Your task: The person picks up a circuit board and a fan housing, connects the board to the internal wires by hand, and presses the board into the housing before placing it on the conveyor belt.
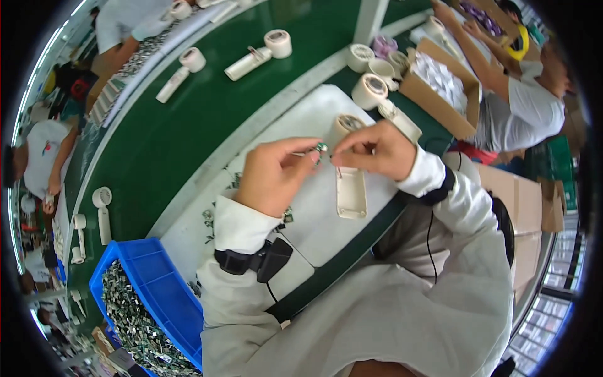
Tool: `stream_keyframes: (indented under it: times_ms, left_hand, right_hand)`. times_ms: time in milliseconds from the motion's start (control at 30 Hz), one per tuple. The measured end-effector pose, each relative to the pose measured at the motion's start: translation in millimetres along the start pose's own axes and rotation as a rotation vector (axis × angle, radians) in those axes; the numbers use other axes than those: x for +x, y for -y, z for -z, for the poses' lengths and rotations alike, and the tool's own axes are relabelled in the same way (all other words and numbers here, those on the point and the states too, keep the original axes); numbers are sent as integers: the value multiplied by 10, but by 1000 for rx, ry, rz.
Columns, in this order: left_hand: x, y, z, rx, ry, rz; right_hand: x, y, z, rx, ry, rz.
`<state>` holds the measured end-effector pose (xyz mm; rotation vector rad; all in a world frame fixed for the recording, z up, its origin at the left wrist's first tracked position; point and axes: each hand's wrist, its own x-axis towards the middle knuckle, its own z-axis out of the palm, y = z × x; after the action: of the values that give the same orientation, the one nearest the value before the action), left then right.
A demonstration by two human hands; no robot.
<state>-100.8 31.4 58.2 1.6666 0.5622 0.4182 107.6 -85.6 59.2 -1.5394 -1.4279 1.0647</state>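
Between the thumb and forefinger of my left hand is a small green circuit board. My right hand is closed in a pinch just right of the board; whatever is at its fingertips is too small to make out. Under my right hand lies a cream handheld fan with an open, hollow handle shell. A thin red wire shows at the top of that shell. The round fan head is partly covered by my right fingers. Both hands are held over a white work mat.
Loose circuit boards lie beside my left wrist. A blue bin full of small boards stands at lower left. Fan parts and a cardboard box sit at upper right. Fans lie on the green conveyor belt; other people work around it.
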Motion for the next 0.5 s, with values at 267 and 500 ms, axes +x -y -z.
stream_keyframes:
  times_ms: [267, 500]
  left_hand:
    - [14, 7, -7, -116, 77, 54]
    - [5, 29, -26, -137, 90, 49]
  right_hand:
    - [31, -50, -5, -7, 34, 33]
    - [23, -46, 2, -11, 59, 31]
